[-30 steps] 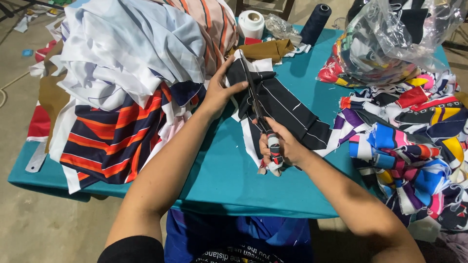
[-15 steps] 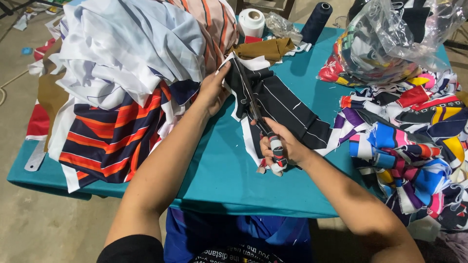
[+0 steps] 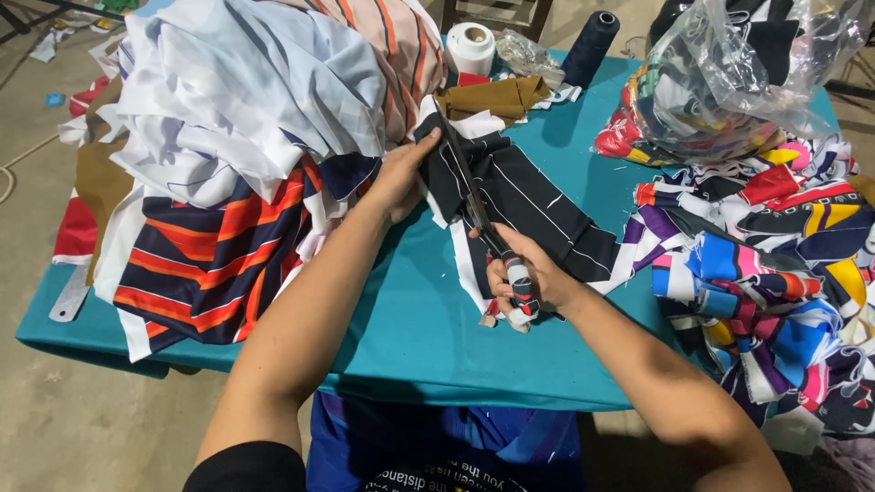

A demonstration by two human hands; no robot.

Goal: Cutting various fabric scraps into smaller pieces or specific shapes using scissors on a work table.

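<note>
A dark navy cloth with thin white stripes [image 3: 533,205] lies on the teal table [image 3: 410,328]. My right hand [image 3: 529,278] grips the handles of a pair of scissors [image 3: 469,187], whose long blades run up along the cloth's left side toward its far edge. My left hand [image 3: 401,173] pinches that left edge of the cloth beside the blades and holds it taut.
A tall heap of white, orange and navy striped fabric [image 3: 246,137] fills the left. Bright multicoloured scraps [image 3: 775,273] and a clear plastic bag of cloth [image 3: 729,73] crowd the right. A white thread spool [image 3: 471,46], a dark cone spool [image 3: 591,46] and brown fabric [image 3: 497,96] sit at the back.
The scissors have advanced farther up the striped cloth, the blades closing along the cut. My left hand has shifted slightly upward along the cloth's edge.
</note>
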